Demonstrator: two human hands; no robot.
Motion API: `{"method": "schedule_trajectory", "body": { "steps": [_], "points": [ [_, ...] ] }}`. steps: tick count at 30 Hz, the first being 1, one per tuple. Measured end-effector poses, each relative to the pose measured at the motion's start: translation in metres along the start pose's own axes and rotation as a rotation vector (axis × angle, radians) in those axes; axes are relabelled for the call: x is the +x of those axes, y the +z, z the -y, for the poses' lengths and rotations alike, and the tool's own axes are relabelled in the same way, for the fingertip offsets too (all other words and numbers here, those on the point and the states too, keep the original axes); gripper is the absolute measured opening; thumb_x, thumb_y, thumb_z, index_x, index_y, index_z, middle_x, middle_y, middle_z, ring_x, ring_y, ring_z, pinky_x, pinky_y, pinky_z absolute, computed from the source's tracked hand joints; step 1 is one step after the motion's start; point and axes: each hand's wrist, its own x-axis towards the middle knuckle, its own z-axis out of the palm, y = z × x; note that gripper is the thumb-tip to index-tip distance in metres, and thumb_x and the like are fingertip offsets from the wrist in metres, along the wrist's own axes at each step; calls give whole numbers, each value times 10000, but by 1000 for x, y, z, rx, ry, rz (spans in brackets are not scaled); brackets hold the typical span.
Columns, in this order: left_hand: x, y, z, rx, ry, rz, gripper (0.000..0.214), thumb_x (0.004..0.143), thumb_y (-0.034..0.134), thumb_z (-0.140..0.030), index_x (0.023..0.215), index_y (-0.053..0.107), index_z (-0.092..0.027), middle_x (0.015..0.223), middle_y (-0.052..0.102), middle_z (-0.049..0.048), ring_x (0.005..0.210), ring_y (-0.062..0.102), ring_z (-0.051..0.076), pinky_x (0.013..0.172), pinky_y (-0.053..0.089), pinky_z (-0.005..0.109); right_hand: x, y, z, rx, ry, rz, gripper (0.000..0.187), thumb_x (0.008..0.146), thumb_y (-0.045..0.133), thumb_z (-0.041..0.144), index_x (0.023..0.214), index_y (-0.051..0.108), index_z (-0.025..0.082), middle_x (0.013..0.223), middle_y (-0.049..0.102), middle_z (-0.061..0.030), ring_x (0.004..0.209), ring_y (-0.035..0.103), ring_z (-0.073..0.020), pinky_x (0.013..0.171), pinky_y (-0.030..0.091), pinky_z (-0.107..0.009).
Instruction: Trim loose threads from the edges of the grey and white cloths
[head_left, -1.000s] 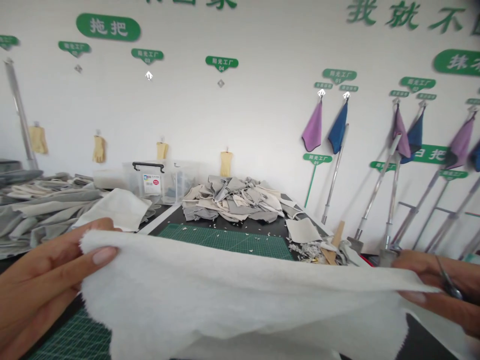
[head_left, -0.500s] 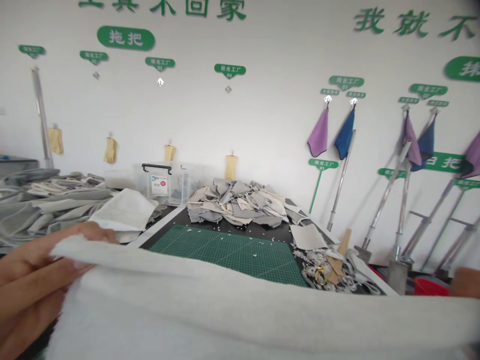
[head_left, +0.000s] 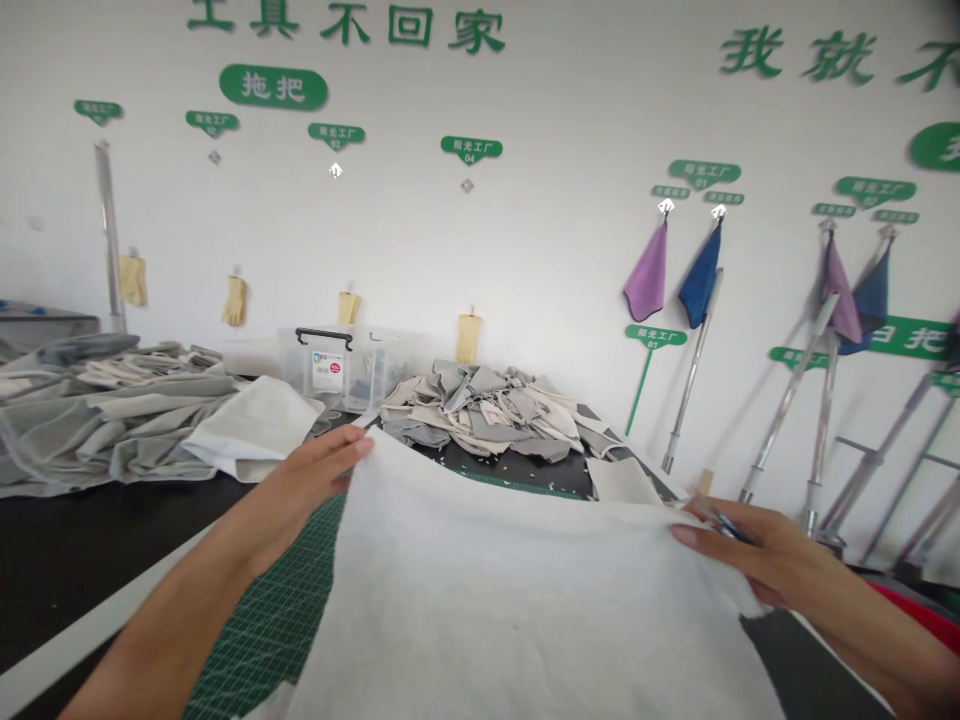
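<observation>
A wide sheet of soft white padded fabric hangs across the middle of the view, draped over a green cutting mat. My left hand pinches its upper left edge between fingers and thumb. My right hand grips the sheet's right edge, and a thin metal tool, probably scissors, shows between its fingers. The sheet hides most of the mat and the table's near part.
Beyond the sheet, a heap of grey and beige fabric scraps lies on the black table. Folded grey cloth and a clear plastic box stand behind. Mop poles and cloths hang along the wall.
The sheet has dropped from close before my view and now spreads forward over the mat. Both hands have moved further out, and the view has tilted up slightly.
</observation>
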Motion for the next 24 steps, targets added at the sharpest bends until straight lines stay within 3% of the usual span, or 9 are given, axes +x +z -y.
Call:
{"method": "schedule_trajectory", "body": {
  "steps": [4, 8, 11, 14, 18, 21, 24],
  "points": [
    [45, 8, 37, 17, -6, 37, 583, 764, 727, -536, 1196, 647, -152, 1106, 700, 92, 1024, 637, 231, 853, 492, 300, 47, 33, -29, -93, -8, 192, 471, 711, 731, 633, 827, 734, 176, 514, 519, 2, 430, 379, -112, 434, 218, -247],
    [90, 16, 88, 25, -55, 9, 599, 691, 744, -566, 1093, 673, -126, 990, 692, 87, 944, 622, 239, 765, 458, 288, 81, 68, -66, -316, -84, 91, 350, 755, 665, 527, 838, 732, 194, 682, 668, -29, 645, 616, -208, 563, 386, -260],
    [111, 29, 117, 43, -86, 20, 598, 659, 747, -609, 987, 683, -113, 894, 673, 79, 837, 603, 230, 713, 429, 291, 89, 96, -71, -441, -110, 29, 324, 790, 600, 463, 941, 734, 211, 810, 720, -40, 752, 662, -243, 651, 427, -293],
    [116, 51, 135, 104, 2, 63, 538, 711, 700, -633, 895, 669, -129, 844, 644, 50, 791, 558, 200, 701, 398, 282, 86, 132, -55, -320, -203, 112, 341, 815, 591, 476, 969, 739, 211, 904, 739, -47, 848, 671, -251, 735, 459, -311],
    [101, 79, 151, 122, 38, 201, 461, 785, 661, -606, 846, 629, -150, 762, 597, 18, 715, 510, 160, 660, 363, 275, 74, 193, -28, -79, -282, 229, 400, 828, 621, 514, 1048, 731, 199, 1007, 743, -49, 944, 659, -261, 825, 472, -319],
    [89, 87, 168, 49, 27, 309, 481, 783, 694, -611, 880, 632, -144, 781, 624, 36, 719, 545, 167, 663, 390, 280, 66, 234, -21, 19, -335, 221, 450, 864, 588, 558, 1092, 719, 192, 1004, 739, -51, 914, 645, -258, 817, 473, -328],
    [86, 85, 184, -32, 49, 391, 482, 791, 719, -586, 958, 663, -136, 904, 688, 88, 813, 617, 205, 743, 446, 311, 62, 258, -27, 115, -352, 216, 493, 879, 574, 596, 1095, 730, 182, 1041, 735, -69, 948, 636, -270, 862, 468, -346]
  ]
}}
